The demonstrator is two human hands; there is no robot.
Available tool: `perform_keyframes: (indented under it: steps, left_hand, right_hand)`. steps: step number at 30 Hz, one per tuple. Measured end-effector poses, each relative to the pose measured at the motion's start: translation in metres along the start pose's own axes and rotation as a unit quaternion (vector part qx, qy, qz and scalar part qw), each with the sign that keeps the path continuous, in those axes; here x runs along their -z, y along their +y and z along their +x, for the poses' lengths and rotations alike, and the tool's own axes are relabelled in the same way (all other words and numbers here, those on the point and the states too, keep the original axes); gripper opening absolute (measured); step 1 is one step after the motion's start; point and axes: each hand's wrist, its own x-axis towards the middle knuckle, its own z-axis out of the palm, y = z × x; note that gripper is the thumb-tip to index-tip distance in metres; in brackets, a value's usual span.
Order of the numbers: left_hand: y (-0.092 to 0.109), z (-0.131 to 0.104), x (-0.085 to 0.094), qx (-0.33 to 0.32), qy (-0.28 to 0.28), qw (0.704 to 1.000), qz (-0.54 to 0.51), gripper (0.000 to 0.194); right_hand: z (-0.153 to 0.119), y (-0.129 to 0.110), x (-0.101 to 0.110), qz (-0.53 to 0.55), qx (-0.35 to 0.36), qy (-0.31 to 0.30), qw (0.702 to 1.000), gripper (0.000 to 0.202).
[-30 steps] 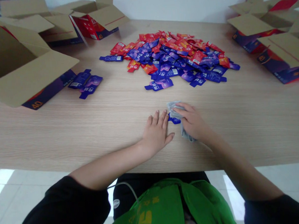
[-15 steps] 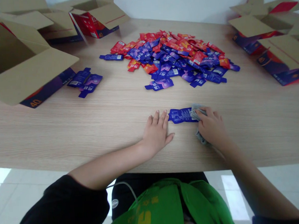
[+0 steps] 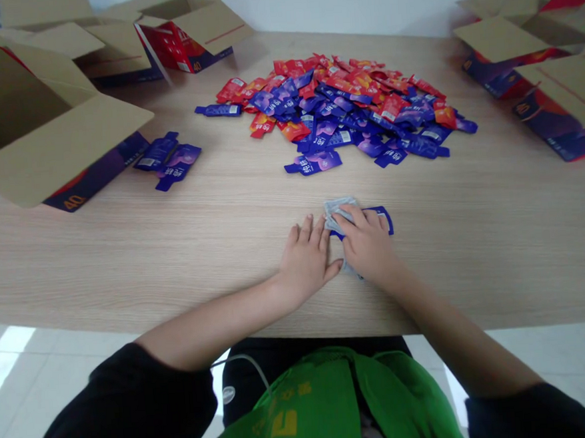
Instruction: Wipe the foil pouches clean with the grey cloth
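A blue sachet lies flat on the table in front of me, mostly covered by my right hand. That hand presses a crumpled grey cloth onto the sachet's left part, its fingers bent over the cloth. My left hand rests palm down with fingers spread, its fingertips at the sachet's left end, close beside the cloth. Farther back lies a heap of red and blue sachets, with one blue sachet at its near edge.
Open cardboard boxes stand at the near left, back left and right of the wooden table. Two blue sachets lie beside the near left box. A pale wall is behind the table.
My right hand has slid left with the cloth, from the sachet's right end to its left end. My left hand has stayed in place.
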Motion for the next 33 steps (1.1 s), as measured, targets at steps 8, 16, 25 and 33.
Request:
perform_keyframes:
  steps: [8,16,25,33]
  left_hand:
    - [0.001,0.001,-0.002,0.006,0.0,1.0,0.006,0.078]
    - [0.001,0.001,-0.001,0.007,-0.003,1.0,0.007,0.078]
    - [0.001,0.001,-0.001,0.008,-0.008,1.0,0.012,0.08]
    - [0.001,0.002,0.002,0.003,-0.025,1.0,0.017,0.08]
  right_hand:
    - [-0.026,0.044,0.004,-0.041,-0.08,0.055,0.994,0.054]
    - [-0.023,0.089,0.012,0.004,-0.094,0.048,0.994,0.05]
    - [-0.022,0.026,0.01,0.089,0.021,0.031,0.995,0.047]
    - [-0.041,0.08,0.004,0.093,-0.059,0.067,0.992,0.04]
